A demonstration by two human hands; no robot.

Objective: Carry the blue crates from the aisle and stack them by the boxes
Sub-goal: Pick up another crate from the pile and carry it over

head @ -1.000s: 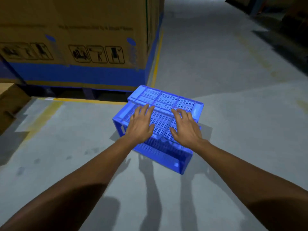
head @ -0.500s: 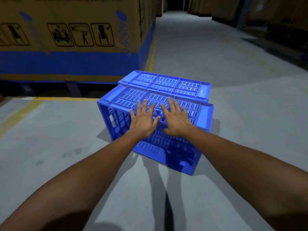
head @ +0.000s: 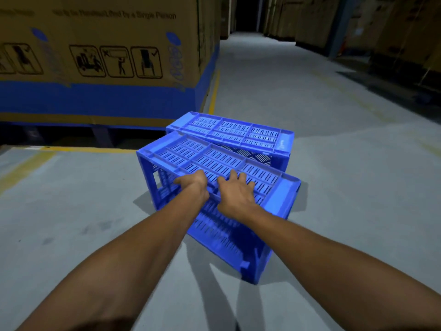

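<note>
Both hands, the left hand curled over the near top edge and the right hand spread flat, steady the near blue crate, overturned on the floor against a second crate beside the cardboard box, probably to square the pair.

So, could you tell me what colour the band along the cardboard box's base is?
Blue, on the cardboard box; head view.

2 blue slotted crates upside down on floor, near one overlapping far one, by boxes
</note>
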